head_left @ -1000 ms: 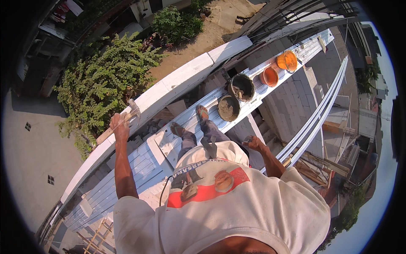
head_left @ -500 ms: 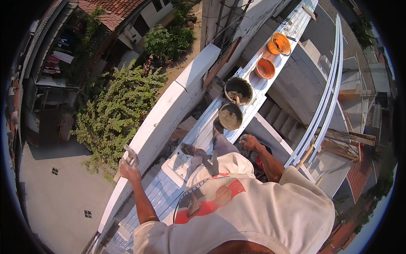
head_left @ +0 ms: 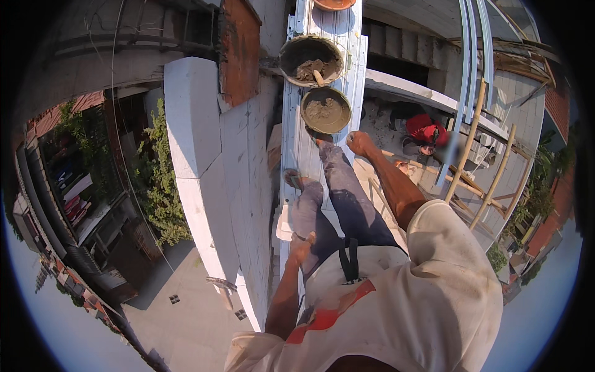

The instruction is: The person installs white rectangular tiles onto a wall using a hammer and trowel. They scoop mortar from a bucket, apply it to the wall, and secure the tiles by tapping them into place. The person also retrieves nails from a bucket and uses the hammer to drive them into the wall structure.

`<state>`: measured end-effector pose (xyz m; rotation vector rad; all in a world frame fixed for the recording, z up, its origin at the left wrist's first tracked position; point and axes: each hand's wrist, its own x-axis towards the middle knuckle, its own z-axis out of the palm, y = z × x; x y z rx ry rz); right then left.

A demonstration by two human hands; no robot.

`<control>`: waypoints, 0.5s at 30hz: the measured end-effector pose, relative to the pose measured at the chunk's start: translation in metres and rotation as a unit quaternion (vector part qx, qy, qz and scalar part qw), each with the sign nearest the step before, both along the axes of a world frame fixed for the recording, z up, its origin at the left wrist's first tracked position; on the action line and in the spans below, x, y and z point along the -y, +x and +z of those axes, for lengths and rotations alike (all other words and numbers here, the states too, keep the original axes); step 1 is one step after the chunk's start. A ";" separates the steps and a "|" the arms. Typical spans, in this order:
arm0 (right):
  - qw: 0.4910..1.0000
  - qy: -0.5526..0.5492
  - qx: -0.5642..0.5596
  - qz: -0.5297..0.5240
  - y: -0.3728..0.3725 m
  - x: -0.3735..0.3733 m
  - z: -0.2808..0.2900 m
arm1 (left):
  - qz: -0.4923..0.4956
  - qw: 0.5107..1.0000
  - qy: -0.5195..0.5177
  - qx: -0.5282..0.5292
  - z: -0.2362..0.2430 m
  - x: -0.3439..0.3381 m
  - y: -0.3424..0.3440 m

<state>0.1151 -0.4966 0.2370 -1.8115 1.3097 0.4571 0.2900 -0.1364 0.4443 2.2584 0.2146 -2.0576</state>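
My left hand (head_left: pixel 300 249) is low beside my left knee, against or just over the trouser leg; its fingers are too unclear to read. Curled closed, my right hand (head_left: pixel 359 144) is by my right shin, just below and right of a bucket of wet mortar (head_left: pixel 325 110), with nothing visible in it. Behind that bucket stands a dark bucket (head_left: pixel 311 61) of mortar with a wooden-handled tool (head_left: pixel 318 78) in it. A trowel-like tool (head_left: pixel 222 284) with a wooden handle rests at the white block wall (head_left: pixel 204 149), apart from my left hand.
I stand on a narrow pale metal plank walkway (head_left: pixel 297 149). Beyond the buckets sits an orange bowl (head_left: pixel 334 4). Bamboo poles (head_left: pixel 469 146) and long metal channels (head_left: pixel 466 56) rise at right. Down there, a person in red (head_left: pixel 426 129) is visible. The wall drops to a paved yard (head_left: pixel 186 291).
My left hand has let go of the trowel-like tool at the wall and moved right to my leg. The view has turned, so buckets and wall appear shifted. My right hand stays curled.
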 end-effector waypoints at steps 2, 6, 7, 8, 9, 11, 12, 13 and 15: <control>0.999 -0.027 -0.023 -0.008 0.007 0.002 -0.048 | -0.108 0.993 -0.018 0.033 -0.035 0.005 0.007; 0.983 -0.050 0.088 -0.155 0.076 0.051 -0.071 | -0.195 0.974 0.031 0.109 -0.076 0.004 -0.009; 0.978 -0.106 0.095 -0.155 0.091 0.071 -0.087 | -0.211 0.968 0.039 0.129 -0.084 0.011 -0.009; 0.973 -0.172 0.088 -0.126 0.104 0.091 -0.104 | -0.227 0.961 0.048 0.150 -0.092 0.018 -0.009; 0.963 -0.238 0.080 -0.096 0.118 0.111 -0.122 | -0.238 0.956 0.052 0.164 -0.101 0.023 -0.007; 0.957 -0.288 0.014 -0.013 0.150 0.148 -0.148 | -0.259 0.944 0.031 0.202 -0.121 0.027 -0.004; 0.962 -0.271 -0.030 0.023 0.168 0.161 -0.159 | -0.268 0.937 0.004 0.225 -0.132 0.024 -0.002; 0.963 -0.253 -0.075 0.060 0.185 0.172 -0.169 | -0.277 0.929 -0.022 0.246 -0.140 0.022 -0.001; 0.965 -0.196 -0.140 0.106 0.200 0.194 -0.198 | -0.277 0.924 -0.031 0.263 -0.153 0.019 -0.001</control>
